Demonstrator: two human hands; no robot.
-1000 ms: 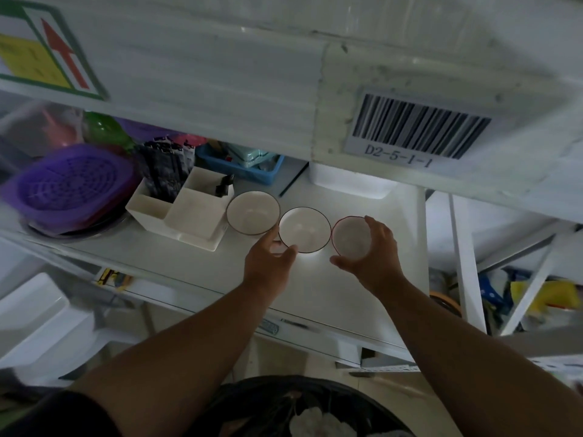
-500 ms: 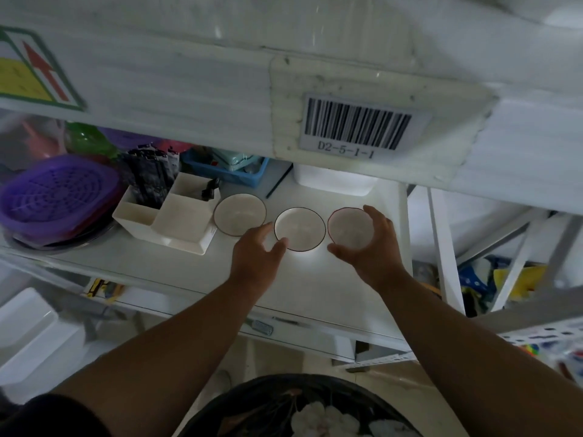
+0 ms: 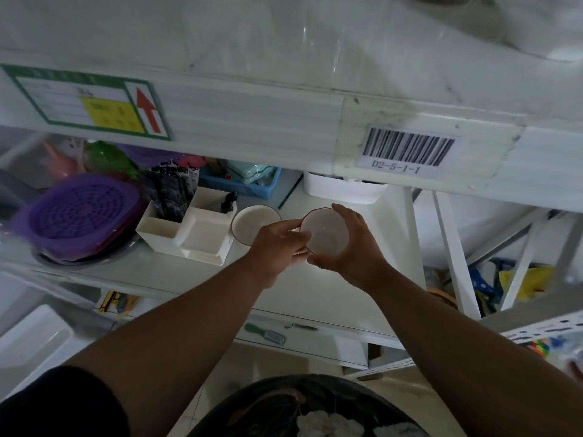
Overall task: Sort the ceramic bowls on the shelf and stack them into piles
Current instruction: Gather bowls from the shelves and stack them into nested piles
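head view: red-rimmed bowl (image 3: 325, 234) sits between both hands over the white shelf (image 3: 334, 279). right hand (image 3: 350, 244) curls round its far and right side, thumb under the near edge, so it has hold of the bowl. left hand (image 3: 277, 244) pinches a rim at the bowl's left edge; whether that rim belongs to this bowl or to a second one hidden beneath it, i cannot tell. a dark-rimmed bowl (image 3: 255, 223) rests on the shelf just left, beside the white organiser (image 3: 189, 230). purple strainer (image 3: 79, 216) lies well off to the left.

step in hand looks like stacking: one bowl being nested or seated. next move, by my judgement, calls for settling it level, releasing, then reaching for the dark-rimmed bowl without knocking the organiser.
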